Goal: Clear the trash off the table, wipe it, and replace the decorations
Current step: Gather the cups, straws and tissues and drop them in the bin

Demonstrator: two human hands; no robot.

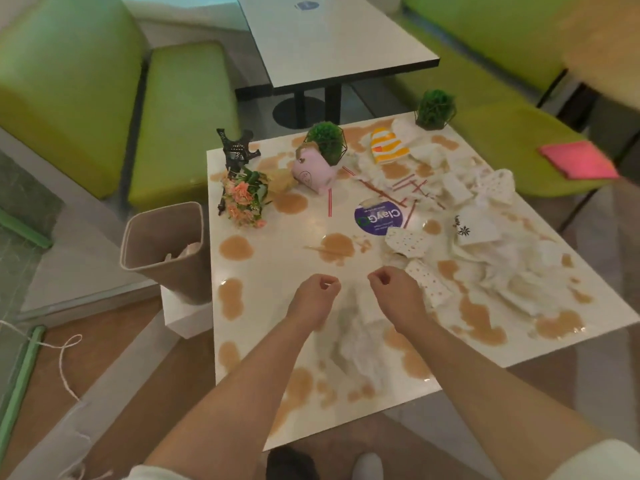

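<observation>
Green booth benches are flanking a white table (pixel 277 271) that is sitting mostly uncleared; brown spills are pooling across it from the near edge to the far edge, so wiping is not yet started as far as I can judge.

Trash: crumpled napkins (pixel 502 268) are piling along the right edge and toward the near right corner; red-striped straws (pixel 403 195) are lying scattered near the middle, just beside a purple sticker (pixel 379 218); a striped cup (pixel 386 145) is lying near the far edge.

Decorations are sitting in the mess: pink mug (pixel 311 169) tipped over by a green plant (pixel 327 138); second plant (pixel 434 109) at the far right corner; flower bunch (pixel 246 197) and black tower model (pixel 235 154) along the left edge.

Bin (pixel 162 247) is standing just off the left edge, a little paper inside, so some clearing looks done.

Left hand (pixel 313 299) and right hand (pixel 394 294) are hovering above the near-middle, fingers curled in, grasping nothing I can see; a blurred napkin is lying below them.

Left to do: nearly all trash, the wipe, resetting the decorations.
</observation>
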